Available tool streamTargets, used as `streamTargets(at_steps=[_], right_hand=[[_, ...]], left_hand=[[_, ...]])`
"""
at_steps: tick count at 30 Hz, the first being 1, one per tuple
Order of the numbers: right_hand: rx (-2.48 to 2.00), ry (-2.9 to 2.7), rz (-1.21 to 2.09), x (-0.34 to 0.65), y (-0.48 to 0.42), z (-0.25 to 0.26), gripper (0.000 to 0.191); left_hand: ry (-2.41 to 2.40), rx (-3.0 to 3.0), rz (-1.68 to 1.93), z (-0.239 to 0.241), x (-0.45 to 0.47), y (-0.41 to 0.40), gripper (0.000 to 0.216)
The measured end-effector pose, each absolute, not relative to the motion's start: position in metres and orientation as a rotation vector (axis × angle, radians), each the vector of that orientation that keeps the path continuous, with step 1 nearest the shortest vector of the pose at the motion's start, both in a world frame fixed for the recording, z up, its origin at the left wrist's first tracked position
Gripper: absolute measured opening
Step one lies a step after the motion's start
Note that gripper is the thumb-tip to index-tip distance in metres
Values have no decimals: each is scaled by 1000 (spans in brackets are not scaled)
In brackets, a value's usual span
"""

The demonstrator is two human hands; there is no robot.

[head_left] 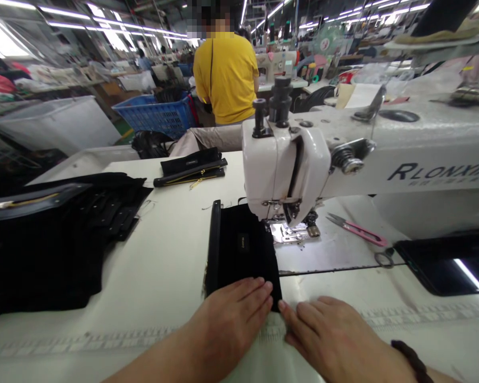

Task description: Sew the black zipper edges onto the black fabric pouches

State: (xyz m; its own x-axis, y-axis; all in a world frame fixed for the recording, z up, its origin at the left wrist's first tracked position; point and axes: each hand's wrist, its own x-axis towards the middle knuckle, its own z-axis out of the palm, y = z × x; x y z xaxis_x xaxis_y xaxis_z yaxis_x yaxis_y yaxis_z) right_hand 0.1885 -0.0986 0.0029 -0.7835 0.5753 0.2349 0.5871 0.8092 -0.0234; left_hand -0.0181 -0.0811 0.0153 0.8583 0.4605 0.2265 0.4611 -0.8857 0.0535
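Note:
A black fabric pouch piece point(243, 266) with a small lettered label lies on the table, its right edge at the presser foot point(289, 232) of a white sewing machine point(287, 159). Along its left side runs a dark zipper strip point(213, 244). My left hand point(235, 319) rests flat on the near end of the piece, fingers stretched out side by side. At the near right corner, a fingertip of my right hand point(323, 330) touches the fabric edge; its index finger and thumb are apart, the other fingers loosely bent.
To the left lies a heap of black pieces point(56, 239); zippered black pieces point(191, 167) lie farther back. Pink-handled thread snips point(357, 230) and a dark tablet or phone point(451, 263) are on the right. Beyond stand a blue crate point(159, 114) and a person in yellow point(227, 77).

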Motion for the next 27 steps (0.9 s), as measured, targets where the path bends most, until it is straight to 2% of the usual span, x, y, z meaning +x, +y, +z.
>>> streamTargets(at_steps=[6, 10, 17, 27], right_hand=[[-897, -2839, -159, 185, -80, 11, 25], [-896, -2849, -152, 182, -68, 16, 13], [-976, -2870, -124, 182, -53, 11, 8], [-1011, -2750, -224, 183, -33, 1, 24]], left_hand=[[-749, -3007, -451, 8, -19, -64, 28], [-721, -2979, -438, 7, -20, -53, 28], [-687, -2913, -395, 2, -23, -34, 26], [-755, -2920, -328, 3, -23, -9, 26]])
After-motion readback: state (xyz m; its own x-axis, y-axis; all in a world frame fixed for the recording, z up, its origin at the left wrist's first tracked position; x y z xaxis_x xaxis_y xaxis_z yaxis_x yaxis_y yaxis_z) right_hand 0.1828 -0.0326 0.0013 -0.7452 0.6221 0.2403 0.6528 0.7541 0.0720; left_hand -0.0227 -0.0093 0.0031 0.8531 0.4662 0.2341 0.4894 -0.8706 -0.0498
